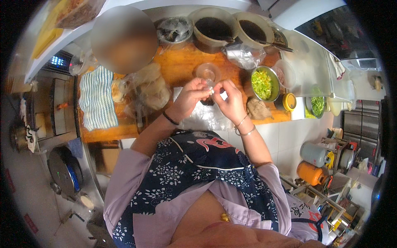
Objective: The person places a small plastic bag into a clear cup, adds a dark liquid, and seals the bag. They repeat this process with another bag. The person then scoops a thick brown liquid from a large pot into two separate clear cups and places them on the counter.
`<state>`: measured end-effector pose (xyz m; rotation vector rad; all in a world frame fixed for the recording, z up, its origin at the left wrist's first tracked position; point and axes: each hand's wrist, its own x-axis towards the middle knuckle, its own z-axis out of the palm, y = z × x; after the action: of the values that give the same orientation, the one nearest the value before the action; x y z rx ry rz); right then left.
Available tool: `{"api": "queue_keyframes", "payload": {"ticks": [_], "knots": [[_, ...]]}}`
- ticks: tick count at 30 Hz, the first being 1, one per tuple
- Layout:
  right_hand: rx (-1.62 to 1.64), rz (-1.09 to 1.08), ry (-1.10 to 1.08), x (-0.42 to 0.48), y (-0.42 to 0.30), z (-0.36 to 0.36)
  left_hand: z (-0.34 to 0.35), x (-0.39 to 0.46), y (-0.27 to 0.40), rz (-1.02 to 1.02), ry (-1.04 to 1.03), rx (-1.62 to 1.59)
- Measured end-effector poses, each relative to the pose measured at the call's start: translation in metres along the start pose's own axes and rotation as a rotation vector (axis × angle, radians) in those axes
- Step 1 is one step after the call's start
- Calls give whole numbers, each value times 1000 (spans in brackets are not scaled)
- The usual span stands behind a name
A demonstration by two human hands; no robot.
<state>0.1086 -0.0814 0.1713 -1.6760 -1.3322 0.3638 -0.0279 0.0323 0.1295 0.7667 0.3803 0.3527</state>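
Note:
My left hand (191,96) and my right hand (229,97) meet above the near part of a wooden counter (183,63). Between thumb and fingers my left hand pinches a small whitish piece (211,90), too small to name. The fingertips of my right hand are close beside it; whether they hold part of it I cannot tell. Under my hands lies clear plastic film (204,119), with something dark on it partly hidden by my fingers. Just beyond my hands stands a small clear plastic cup (207,73).
Right of my hands are a metal bowl of chopped greens (262,83), a brown cloth (258,109) and a yellow-lidded jar (289,102). Tubs of dark liquid (214,28) stand at the back. At left lie a striped towel (97,97) and plastic-bagged items (152,88).

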Motion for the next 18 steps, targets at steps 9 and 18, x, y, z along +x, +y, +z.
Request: {"api": "queue_keyframes", "payload": {"ticks": [9,18], "knots": [[115,205,85,-1,-3,9,17,-5,-10,606,178,900],[51,239,111,-3,-4,13,5,1,-29,422,265,384]]}}
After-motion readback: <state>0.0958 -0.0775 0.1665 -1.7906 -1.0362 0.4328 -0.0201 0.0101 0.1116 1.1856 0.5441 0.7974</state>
